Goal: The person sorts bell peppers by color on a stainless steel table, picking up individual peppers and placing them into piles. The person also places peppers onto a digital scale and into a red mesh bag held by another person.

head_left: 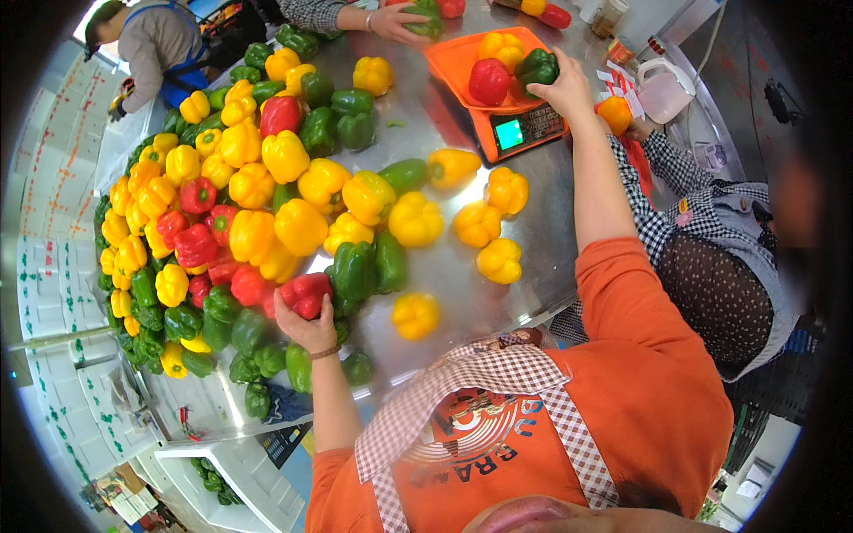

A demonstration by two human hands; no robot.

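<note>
With its fingers around a dark green bell pepper, my right hand is over the orange pan of a digital scale. A red bell pepper and a yellow bell pepper sit in the pan beside it. Below the pan, the scale's display is lit green. At the near edge of a large pepper heap, my left hand grips another red bell pepper. Green peppers lie just right of that hand.
Mixed peppers cover the left of the metal table. Several yellow peppers lie near the scale. A co-worker's hand holds a green pepper at the far side; another person at right holds an orange pepper near a pitcher.
</note>
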